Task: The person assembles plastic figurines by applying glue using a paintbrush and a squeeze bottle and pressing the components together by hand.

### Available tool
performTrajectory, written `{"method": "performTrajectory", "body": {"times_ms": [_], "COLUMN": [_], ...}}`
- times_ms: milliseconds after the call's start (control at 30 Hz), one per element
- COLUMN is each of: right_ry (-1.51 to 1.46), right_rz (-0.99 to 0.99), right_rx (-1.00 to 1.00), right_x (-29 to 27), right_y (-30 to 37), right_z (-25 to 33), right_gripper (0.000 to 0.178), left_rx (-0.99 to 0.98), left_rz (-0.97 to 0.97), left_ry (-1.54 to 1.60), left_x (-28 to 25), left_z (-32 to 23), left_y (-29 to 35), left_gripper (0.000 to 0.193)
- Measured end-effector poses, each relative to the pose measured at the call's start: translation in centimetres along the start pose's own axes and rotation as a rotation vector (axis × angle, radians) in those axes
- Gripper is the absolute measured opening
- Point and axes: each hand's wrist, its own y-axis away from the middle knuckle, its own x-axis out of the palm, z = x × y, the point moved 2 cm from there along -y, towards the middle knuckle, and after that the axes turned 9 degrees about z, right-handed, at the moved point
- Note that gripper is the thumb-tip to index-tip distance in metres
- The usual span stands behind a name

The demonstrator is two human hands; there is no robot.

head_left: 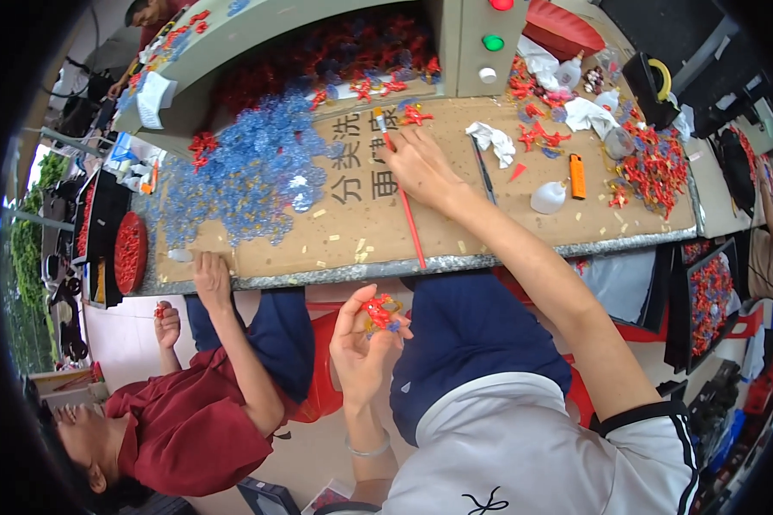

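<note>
In my left hand [361, 348], raised over my lap near the table's front edge, a small red plastic figure [376, 311] with yellow and blue bits is held between thumb and fingers. My right hand [421, 167] lies over the cardboard table top [318, 249], its fingers closed around a long thin red-handled brush [410, 223]. The brush's light-coloured end points toward the far side. Just beyond the fingers sits another red figure [415, 114]. A dark pen-like tool [483, 172] and crumpled white tissue [491, 143] lie right of that hand.
Blue translucent pieces [266, 154] spread over the left of the table. At right are a white squeeze bottle [549, 197], an orange lighter [577, 177] and a heap of red pieces [657, 172]. A grey machine housing [472, 51] rises behind. A co-worker in dark red [189, 421] sits at left.
</note>
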Motion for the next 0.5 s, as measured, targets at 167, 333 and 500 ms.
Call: {"method": "performTrajectory", "body": {"times_ms": [167, 333, 500], "right_ry": [-0.166, -0.398, -0.476], "right_rz": [-0.228, -0.542, -0.57], "right_rx": [-0.041, 0.142, 0.753], "right_x": [-3.6, -9.6, -9.1], "right_y": [2.8, 15.2, 23.1], "right_z": [1.1, 0.4, -4.9], "right_gripper": [0.025, 0.029, 0.037], "left_rx": [-0.044, -0.026, -0.044], "left_rz": [0.011, -0.025, 0.0], "left_ry": [0.017, 0.021, 0.018], "left_x": [0.8, 2.0, 3.7], "left_z": [0.9, 1.7, 1.3], "left_y": [-1.2, -2.9, -4.2], "left_gripper": [0.05, 0.051, 0.052]}}
